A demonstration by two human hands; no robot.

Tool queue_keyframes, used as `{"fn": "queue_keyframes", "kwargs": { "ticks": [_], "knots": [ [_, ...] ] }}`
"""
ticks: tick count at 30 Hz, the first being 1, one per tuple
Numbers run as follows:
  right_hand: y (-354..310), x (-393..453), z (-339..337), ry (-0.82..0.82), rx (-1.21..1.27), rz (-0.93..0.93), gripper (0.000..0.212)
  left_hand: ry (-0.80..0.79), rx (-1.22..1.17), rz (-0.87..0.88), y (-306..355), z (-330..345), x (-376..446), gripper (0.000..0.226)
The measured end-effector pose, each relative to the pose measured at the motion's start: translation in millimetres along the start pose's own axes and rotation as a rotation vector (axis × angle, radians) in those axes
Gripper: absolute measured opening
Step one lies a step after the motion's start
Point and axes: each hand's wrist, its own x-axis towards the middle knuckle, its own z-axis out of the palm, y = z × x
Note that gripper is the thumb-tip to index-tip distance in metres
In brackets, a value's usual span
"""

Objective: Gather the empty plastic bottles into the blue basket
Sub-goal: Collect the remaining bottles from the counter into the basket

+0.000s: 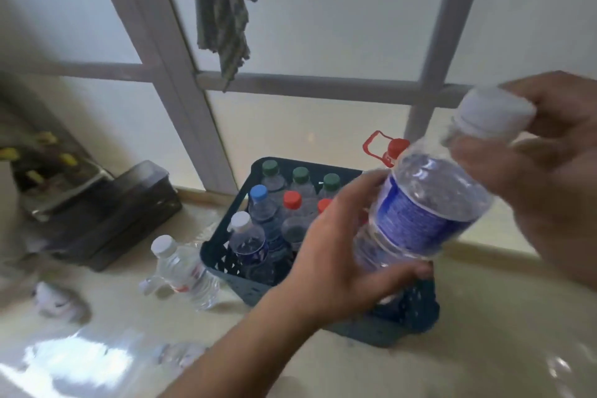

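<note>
Holding a clear, blue-labelled water bottle (pixel 423 207) tilted above the blue basket (pixel 223 255), your left hand (pixel 336 255) curls round its lower body while your right hand (pixel 546 171) pinches its white cap (pixel 496 108). Below your grip, capped bottles stand upright in the basket; another clear bottle (pixel 184 271) lies just left of it.

Soft daylight through frosted panes (pixel 339 10), upper frame. Glare patch on floor (pixel 77 362), lower left. Right hand (pixel 549 171) motion-blurred; wide-angle bending at edges.
</note>
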Motion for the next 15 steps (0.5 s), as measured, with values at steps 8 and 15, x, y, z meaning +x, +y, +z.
{"fn": "queue_keyframes", "kwargs": {
  "ticks": [8,15],
  "knots": [
    [47,16,140,-0.221,-0.369,0.122,0.041,-0.452,0.817,-0.212,-70,-102,-14,0.076],
    [92,3,212,-0.288,-0.313,0.225,0.020,-0.585,0.882,-0.210,-129,-121,-22,0.058]
  ]
}}
